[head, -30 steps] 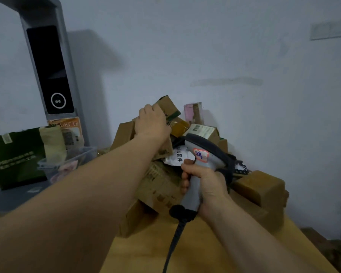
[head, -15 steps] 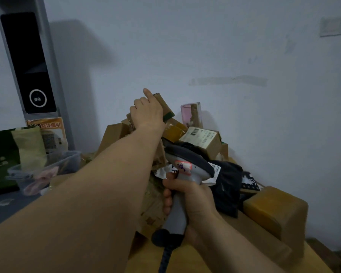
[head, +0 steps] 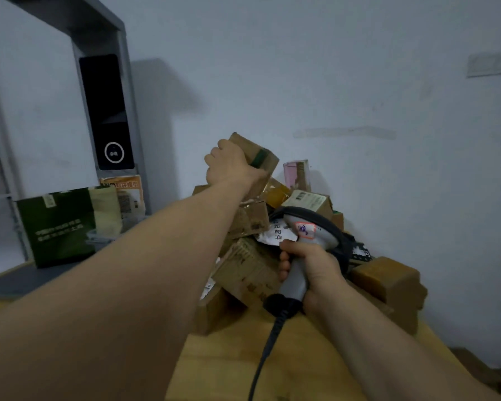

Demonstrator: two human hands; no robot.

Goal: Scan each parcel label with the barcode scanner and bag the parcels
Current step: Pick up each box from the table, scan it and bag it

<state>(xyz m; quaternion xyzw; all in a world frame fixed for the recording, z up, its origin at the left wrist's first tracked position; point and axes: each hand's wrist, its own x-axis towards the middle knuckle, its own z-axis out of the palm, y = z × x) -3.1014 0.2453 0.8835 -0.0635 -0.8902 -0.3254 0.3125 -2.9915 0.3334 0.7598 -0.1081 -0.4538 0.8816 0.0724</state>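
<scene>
The left hand [head: 229, 166] is gripping the top box [head: 256, 153] on the pile [head: 249, 267], and pulling it may be sending other boxes sliding down. The right hand [head: 315, 267] is squeezing the scanner [head: 313, 235], just beside the pile. A green bag [head: 58, 224] is standing at the left, and the pile is sitting on a wood table [head: 287, 366] by a grey wall [head: 330, 82].

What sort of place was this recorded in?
Probably a small parcel pickup or sorting station: a heap of cardboard parcels on a wooden table, a corded barcode scanner in the right hand, and a grey frame with a black panel behind.
</scene>
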